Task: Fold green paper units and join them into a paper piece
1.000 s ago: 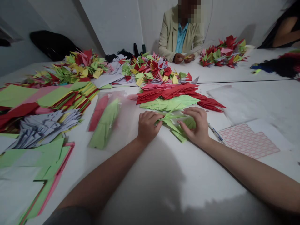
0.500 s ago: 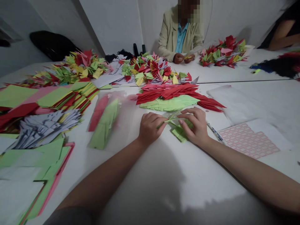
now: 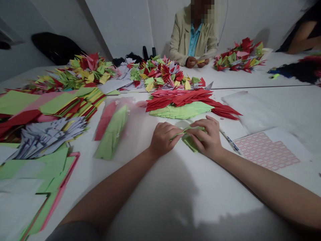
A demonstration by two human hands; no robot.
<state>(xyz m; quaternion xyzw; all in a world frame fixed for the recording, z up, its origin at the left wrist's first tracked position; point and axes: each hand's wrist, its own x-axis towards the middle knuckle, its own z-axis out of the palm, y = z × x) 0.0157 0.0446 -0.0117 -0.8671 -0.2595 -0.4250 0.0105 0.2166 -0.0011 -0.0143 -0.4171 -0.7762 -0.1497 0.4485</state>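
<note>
Item: one green folded origami piece (image 3: pixel 190 139), layered, with a narrow pointed flap, at 12 o'clock over the bench (image 3: pixel 160 197). My left hand (image 3: pixel 163 139) and right hand (image 3: pixel 207 139) grasp it, fingers pinching from both sides. Beyond, at 12 o'clock: folded red-and-green paper pile (image 3: pixel 182 107).

The light-green folded paper piece (image 3: pixel 191 142) at lower centre is matt and crisply creased, like the red paper folds (image 3: pixel 175 100) above it. The white table (image 3: pixel 250 197) at lower right looks smooth; the translucent plastic sleeve (image 3: pixel 135 134) left of centre has a faint sheen.
</note>
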